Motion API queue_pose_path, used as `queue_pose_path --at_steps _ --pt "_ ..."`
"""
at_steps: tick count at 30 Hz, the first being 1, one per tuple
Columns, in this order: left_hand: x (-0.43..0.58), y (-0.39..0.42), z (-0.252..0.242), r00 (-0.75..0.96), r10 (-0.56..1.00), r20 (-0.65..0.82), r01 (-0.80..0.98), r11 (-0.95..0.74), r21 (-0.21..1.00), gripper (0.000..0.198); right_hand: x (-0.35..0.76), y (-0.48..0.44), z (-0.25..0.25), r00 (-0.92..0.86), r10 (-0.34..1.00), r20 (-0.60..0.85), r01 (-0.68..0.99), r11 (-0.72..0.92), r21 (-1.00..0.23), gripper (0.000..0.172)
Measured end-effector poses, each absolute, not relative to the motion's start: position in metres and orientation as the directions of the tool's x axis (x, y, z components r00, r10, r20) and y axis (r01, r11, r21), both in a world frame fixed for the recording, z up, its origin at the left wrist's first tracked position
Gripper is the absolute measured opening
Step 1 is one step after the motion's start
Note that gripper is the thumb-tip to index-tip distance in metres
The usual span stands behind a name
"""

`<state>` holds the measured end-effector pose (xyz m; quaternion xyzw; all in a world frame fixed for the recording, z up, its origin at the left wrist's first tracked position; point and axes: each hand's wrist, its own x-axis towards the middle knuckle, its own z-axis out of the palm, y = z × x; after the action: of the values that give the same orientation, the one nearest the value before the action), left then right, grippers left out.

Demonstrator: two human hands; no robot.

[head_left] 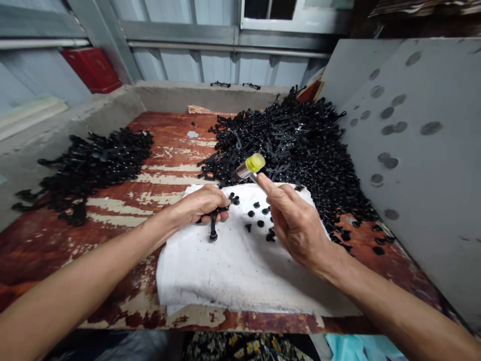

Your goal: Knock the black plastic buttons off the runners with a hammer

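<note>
My left hand is closed on a black plastic sprue piece and presses it down on a white cloth. My right hand grips a small mallet with a yellow-green head and a metal neck, raised just above the cloth. Several small round black parts lie loose on the cloth between my hands.
A large heap of black sprues fills the back right of the worn red wooden table. A smaller black heap lies at the left. A grey board walls the right side; concrete edging borders the left and back.
</note>
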<state>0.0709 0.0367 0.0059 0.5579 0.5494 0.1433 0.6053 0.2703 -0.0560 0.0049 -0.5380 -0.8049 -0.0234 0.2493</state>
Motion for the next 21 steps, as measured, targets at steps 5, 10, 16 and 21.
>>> queue_pose_path --at_steps 5,10,16,21 --pt "0.070 0.035 0.006 0.363 0.797 -0.482 0.510 0.263 0.819 0.018 0.270 -0.052 -0.001 -0.322 0.904 0.280 0.899 0.385 -0.208 0.061" --pt "0.071 0.036 0.006 0.319 0.805 -0.500 0.561 0.264 0.784 0.016 0.267 -0.055 0.002 -0.293 0.931 0.218 0.916 0.339 -0.216 0.065" --pt "0.073 0.025 0.019 0.428 0.802 -0.418 0.582 0.109 0.806 0.019 0.266 -0.046 0.017 -0.079 0.977 0.195 0.543 0.207 -0.814 0.038" --pt "0.077 -0.002 0.036 0.686 0.655 -0.318 0.566 -0.205 0.799 0.022 0.260 -0.046 0.022 -0.153 0.982 -0.114 0.174 -0.087 -0.981 0.025"
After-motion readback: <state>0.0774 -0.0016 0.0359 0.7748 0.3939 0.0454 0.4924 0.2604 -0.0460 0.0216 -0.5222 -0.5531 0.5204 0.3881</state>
